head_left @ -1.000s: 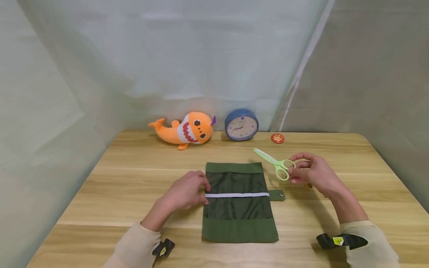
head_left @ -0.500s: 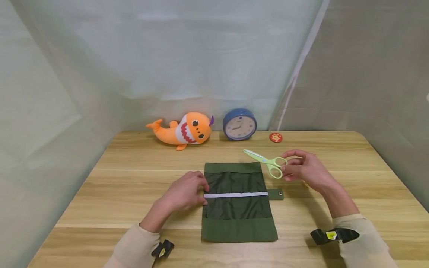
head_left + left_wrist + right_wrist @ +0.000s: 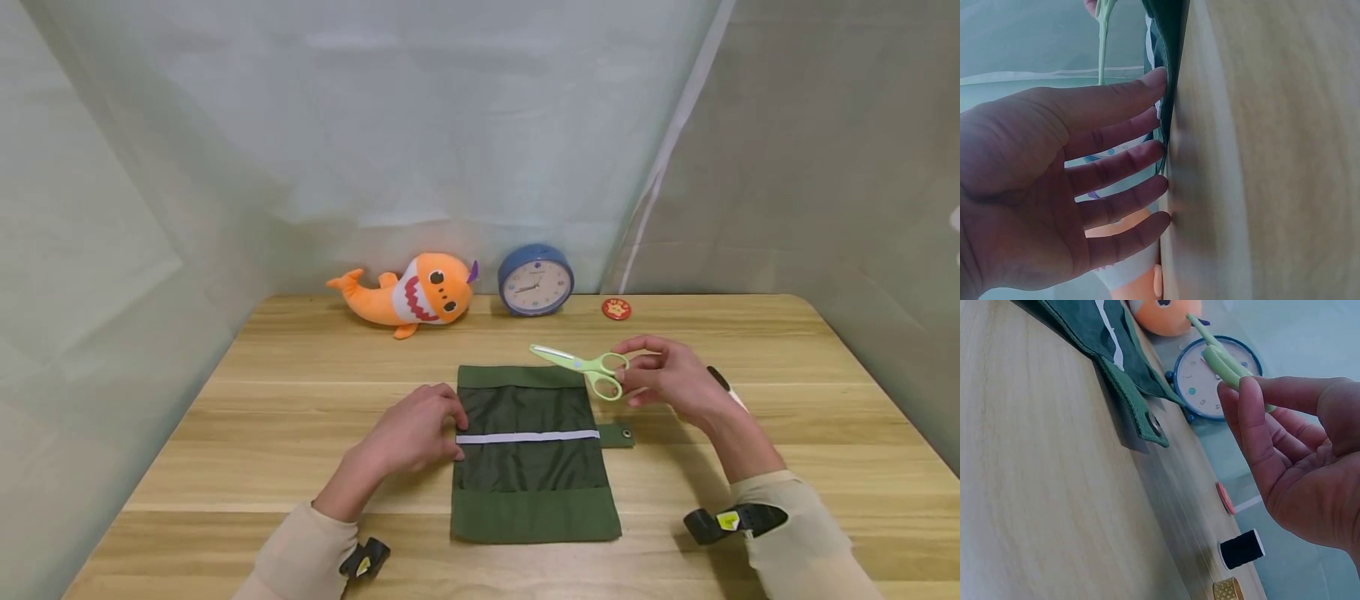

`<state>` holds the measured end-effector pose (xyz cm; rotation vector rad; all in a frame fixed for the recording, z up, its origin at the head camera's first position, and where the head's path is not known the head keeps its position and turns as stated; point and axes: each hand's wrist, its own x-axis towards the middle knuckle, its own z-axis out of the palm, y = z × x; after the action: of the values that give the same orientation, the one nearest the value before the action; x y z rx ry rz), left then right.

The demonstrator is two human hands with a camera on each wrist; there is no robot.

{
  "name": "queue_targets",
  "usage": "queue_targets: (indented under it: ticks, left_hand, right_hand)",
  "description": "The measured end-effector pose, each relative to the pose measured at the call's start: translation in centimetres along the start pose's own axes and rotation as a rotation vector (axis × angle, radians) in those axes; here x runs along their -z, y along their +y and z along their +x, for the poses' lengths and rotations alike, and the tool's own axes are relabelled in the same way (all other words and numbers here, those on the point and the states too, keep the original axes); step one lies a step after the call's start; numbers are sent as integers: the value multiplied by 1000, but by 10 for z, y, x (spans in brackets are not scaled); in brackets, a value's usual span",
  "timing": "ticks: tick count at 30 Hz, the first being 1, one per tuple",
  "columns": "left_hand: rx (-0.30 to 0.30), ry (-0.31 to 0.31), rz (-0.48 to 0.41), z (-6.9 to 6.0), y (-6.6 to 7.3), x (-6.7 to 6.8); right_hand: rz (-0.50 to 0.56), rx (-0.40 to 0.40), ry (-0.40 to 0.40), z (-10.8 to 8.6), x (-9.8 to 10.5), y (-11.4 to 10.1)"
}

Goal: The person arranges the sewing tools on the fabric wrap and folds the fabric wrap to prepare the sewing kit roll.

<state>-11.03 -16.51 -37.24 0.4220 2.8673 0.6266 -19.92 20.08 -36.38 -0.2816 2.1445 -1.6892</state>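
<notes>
My right hand pinches the handle loops of light green scissors, held in the air over the upper right corner of a dark green fabric roll pouch. The blades point left. In the right wrist view the scissors sit between thumb and fingers. The pouch lies unrolled and flat, with a white elastic band across its middle and a snap tab at right. My left hand rests at the pouch's left edge, fingers relaxed; in the left wrist view its fingertips touch the cloth edge.
Along the back of the table stand an orange plush shark, a blue clock and a red badge. The right wrist view shows a black thread spool and a gold thimble. A black-and-white thing is partly hidden behind my right wrist.
My right hand has carried the scissors left, from beside the pouch to over its upper right corner. A black-and-white thing has come into sight behind the wrist. My left hand has stayed put.
</notes>
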Motion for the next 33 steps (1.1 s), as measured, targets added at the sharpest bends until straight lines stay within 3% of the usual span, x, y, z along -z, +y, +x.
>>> queue_targets:
  ticks: [12, 33]
  left_hand:
    - [-1, -2, 11, -1, 1, 0]
    - [10, -5, 12, -1, 3, 1]
  right_hand:
    - [29, -17, -65, 11, -10, 1]
    - [-49, -26, -136, 32, -36, 0]
